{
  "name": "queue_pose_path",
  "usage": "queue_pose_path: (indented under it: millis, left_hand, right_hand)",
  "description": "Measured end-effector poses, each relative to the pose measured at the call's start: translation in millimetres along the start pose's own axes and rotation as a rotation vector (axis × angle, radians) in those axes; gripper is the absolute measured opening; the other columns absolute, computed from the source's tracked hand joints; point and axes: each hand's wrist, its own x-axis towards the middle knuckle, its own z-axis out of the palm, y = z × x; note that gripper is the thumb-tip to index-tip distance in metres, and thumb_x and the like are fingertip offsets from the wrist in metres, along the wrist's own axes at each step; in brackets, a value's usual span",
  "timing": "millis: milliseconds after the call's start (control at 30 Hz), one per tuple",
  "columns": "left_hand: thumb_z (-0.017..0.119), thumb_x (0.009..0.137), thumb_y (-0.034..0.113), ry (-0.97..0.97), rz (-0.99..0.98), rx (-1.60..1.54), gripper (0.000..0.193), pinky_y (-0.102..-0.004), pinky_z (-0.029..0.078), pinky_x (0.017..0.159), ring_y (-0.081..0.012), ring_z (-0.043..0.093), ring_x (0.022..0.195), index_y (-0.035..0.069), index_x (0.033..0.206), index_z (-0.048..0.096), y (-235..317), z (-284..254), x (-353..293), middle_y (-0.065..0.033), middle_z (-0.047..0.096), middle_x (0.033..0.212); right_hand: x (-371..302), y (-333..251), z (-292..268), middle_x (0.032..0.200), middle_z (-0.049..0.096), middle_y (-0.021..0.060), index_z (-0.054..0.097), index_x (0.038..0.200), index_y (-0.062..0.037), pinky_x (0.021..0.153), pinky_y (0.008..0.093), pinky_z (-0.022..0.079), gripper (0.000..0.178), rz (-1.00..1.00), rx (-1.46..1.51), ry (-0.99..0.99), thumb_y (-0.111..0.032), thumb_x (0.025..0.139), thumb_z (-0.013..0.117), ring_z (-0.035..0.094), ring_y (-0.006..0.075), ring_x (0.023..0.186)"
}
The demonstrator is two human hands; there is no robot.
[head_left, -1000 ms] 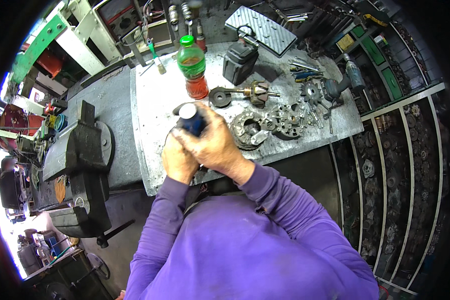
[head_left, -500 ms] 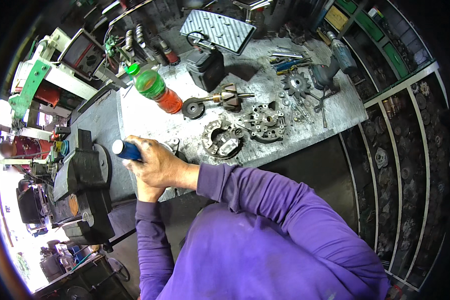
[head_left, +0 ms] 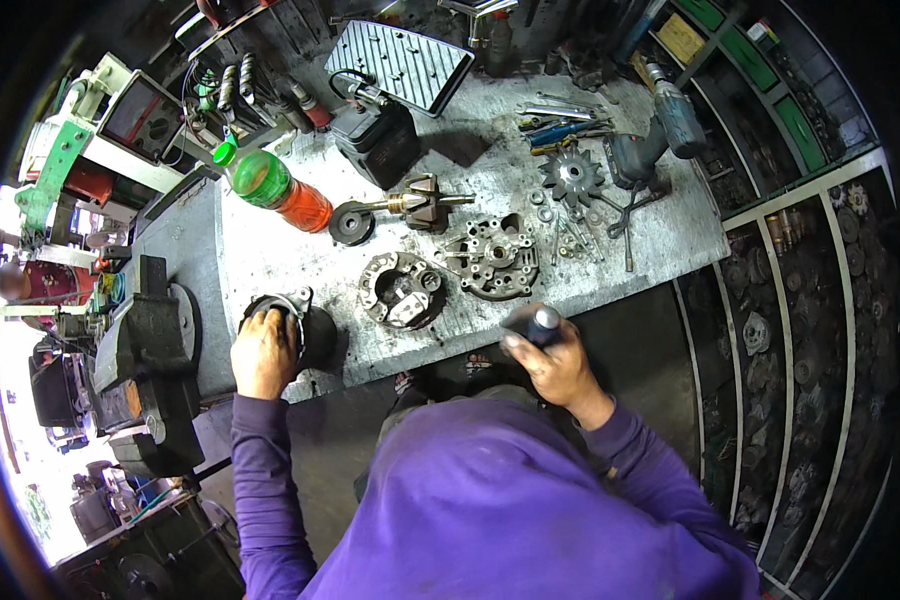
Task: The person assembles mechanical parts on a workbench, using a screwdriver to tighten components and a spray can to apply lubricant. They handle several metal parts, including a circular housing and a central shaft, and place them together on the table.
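Head view: the left hand is closed over a dark round housing at the near left edge of the counter, just right of the black vise. The right hand is wrapped around a blue-handled tool off the near edge. The housing could slide off that edge if pushed; the tool might slip, since only one hand steadies each.

Daylight glares white at the left rim, the bench is evenly lit, and fisheye edges bend into black.
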Motion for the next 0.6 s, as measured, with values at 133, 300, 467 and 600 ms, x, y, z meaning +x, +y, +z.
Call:
queue_pose_path:
  millis: [133,300,467,600]
  left_hand:
    - [0.063,0.100,0.040,-0.206,-0.209,-0.008,0.044,-0.0491,0.056,0.074,-0.0391,0.071,0.082,0.002,0.079,0.069,0,-7,5,-0.0178,0.073,0.085]
    - [0.059,0.102,0.036,-0.132,-0.070,-0.162,0.039,-0.0505,0.056,0.076,-0.0434,0.070,0.084,0.000,0.088,0.068,3,-18,3,-0.0251,0.071,0.091]
    - [0.062,0.100,0.032,-0.324,-0.239,-0.021,0.036,-0.0507,0.056,0.078,-0.0454,0.069,0.088,-0.003,0.097,0.065,5,-17,4,-0.0273,0.070,0.093]
    - [0.067,0.097,0.032,-0.204,-0.155,-0.203,0.038,-0.0497,0.054,0.080,-0.0447,0.069,0.092,-0.002,0.111,0.058,2,-20,-3,-0.0285,0.069,0.099]
  right_hand:
    - [-40,59,-34,0.083,0.068,0.0040,0.065,0.109,0.0008,0.074,0.0297,0.054,0.015,0.341,-0.045,0.165,-0.008,0.096,0.068,0.064,0.0122,0.077]
    - [-49,94,-61,0.083,0.066,0.0083,0.066,0.102,0.0007,0.074,0.0361,0.051,0.013,0.265,-0.153,0.199,-0.009,0.093,0.068,0.061,0.0188,0.076]
    - [-34,96,-76,0.082,0.066,0.0128,0.065,0.099,0.0022,0.074,0.0392,0.051,0.016,0.189,-0.196,0.170,-0.012,0.093,0.069,0.061,0.0242,0.074]
    - [-23,95,-77,0.082,0.068,0.0146,0.065,0.100,0.0020,0.074,0.0401,0.052,0.017,0.247,-0.240,0.134,-0.013,0.093,0.069,0.063,0.0263,0.074]
